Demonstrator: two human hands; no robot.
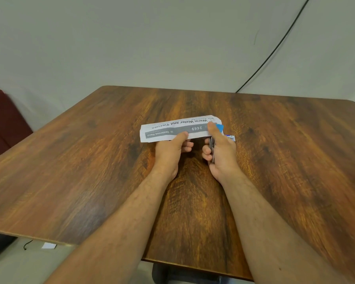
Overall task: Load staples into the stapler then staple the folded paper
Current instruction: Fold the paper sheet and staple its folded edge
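Two bare hands over the middle of the wooden table [90, 171], both working the folded paper [172, 129]. I read the left hand [169, 152] as pinching the strip's near edge: thumb on top of the grey printed band, curled fingers underneath. Paper runs left to right, held just off the tabletop as far as I can judge, print upside down from my view; I can make out "Warm Water and Tissues" and "2669".

Right hand [220, 152] is wrapped round the stapler [212, 147]. Only a thin metal edge shows between the palm and the curled fingers, plus a blue tip [220, 127] past the thumb. Thumb lies along the top, reaching onto the paper's right end. Stapler's front end meets the paper there; I cannot tell whether the paper sits between its jaws.

Small box with blue and white print [231, 137] peeks out just behind the right hand, on the table.

Black cable [275, 46] runs down the pale wall to the table's far edge. Dark red seat [4, 119] at far left. White scrap [49, 245] on the floor beneath the near table edge
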